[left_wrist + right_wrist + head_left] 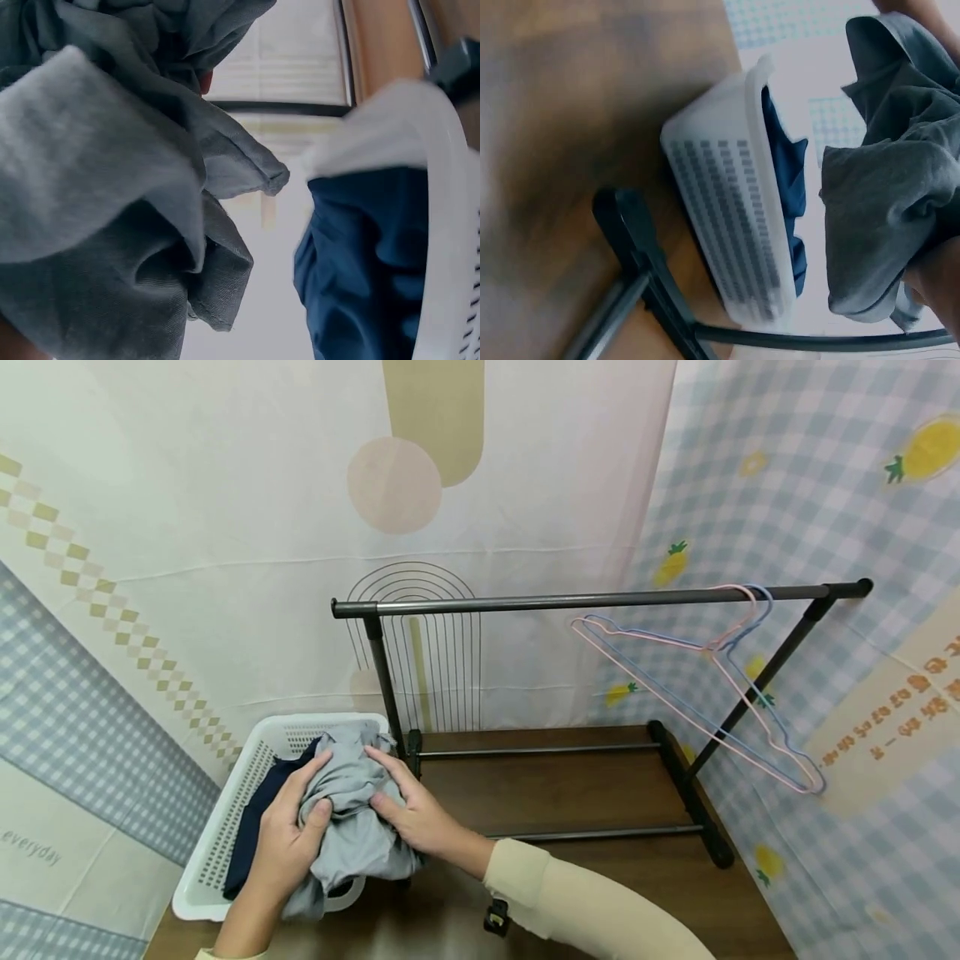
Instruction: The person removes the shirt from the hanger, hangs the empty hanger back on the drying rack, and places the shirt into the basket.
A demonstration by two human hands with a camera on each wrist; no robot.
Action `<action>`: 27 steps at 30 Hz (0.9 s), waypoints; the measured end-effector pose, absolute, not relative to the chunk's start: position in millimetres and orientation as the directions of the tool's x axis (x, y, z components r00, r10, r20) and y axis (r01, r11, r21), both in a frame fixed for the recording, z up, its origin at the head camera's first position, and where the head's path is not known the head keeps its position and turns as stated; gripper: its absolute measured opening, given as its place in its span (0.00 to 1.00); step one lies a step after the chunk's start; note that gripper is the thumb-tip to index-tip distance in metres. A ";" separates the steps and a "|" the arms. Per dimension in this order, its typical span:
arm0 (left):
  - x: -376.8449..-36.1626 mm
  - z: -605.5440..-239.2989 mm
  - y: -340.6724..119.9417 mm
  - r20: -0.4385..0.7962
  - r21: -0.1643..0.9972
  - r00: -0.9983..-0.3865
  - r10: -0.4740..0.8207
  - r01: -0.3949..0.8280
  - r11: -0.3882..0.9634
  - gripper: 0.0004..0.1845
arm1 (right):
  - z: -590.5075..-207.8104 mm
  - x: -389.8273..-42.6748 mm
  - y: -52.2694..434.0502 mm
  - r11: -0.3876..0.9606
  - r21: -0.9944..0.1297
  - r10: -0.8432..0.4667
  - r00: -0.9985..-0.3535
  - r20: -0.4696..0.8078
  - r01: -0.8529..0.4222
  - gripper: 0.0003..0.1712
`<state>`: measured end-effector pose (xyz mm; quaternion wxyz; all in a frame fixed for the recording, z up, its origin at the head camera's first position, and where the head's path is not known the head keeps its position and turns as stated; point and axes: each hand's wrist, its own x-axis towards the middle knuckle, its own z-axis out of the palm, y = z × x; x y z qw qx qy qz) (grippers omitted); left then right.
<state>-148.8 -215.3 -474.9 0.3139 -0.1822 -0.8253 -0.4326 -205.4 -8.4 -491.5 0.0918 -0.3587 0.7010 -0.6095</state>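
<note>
A bunched light-grey garment (363, 847) is held up in both hands above the laundry basket; its folds hide what kind it is. The left hand (285, 835) grips its left side, thumb on top. On the right side, the right hand (420, 814) holds the cloth between thumb and fingers. Inside the white basket (197, 881) lies a navy-blue piece of clothing (251, 827), partly covered by the grey one. The left wrist view shows grey cloth (97, 172) hanging loose beside the basket rim (446, 225). In the right wrist view, the garment (885, 217) dangles higher than the basket.
A black metal clothes rack (525, 604) stands on the brown wooden surface (540, 789), right of the basket. Pink and blue hangers (697, 643) hang near its right end. Patterned cloth (525, 468) covers the walls behind. A small black device (497, 917) sits at the right wrist.
</note>
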 end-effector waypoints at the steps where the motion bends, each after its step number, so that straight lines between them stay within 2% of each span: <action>1: -150.7 -477.0 -218.1 0.666 0.604 -0.746 0.020 0.555 0.572 0.29 | -492.3 -210.0 -11.9 0.013 -0.917 -0.619 -0.723 0.307 -0.400 0.35; 7: -166.1 -490.7 -229.9 0.650 0.580 -0.759 -0.030 0.470 0.665 0.32 | -497.7 -230.3 -29.8 0.089 -0.908 -0.595 -0.753 0.281 -0.410 0.36; 12: -181.5 -498.1 -234.0 0.682 0.570 -0.725 -0.092 0.449 0.688 0.30 | -501.9 -243.6 -40.9 0.158 -0.895 -0.555 -0.787 0.268 -0.416 0.37; 18: -198.2 -502.0 -243.8 0.733 0.503 -0.673 -0.097 0.441 0.743 0.25 | -507.6 -256.6 -50.8 0.207 -0.891 -0.533 -0.810 0.244 -0.404 0.40; 27: -215.9 -511.2 -260.3 0.708 0.463 -0.699 -0.098 0.355 0.813 0.17 | -524.0 -247.1 -39.6 0.322 -0.842 -0.578 -0.794 0.188 -0.434 0.42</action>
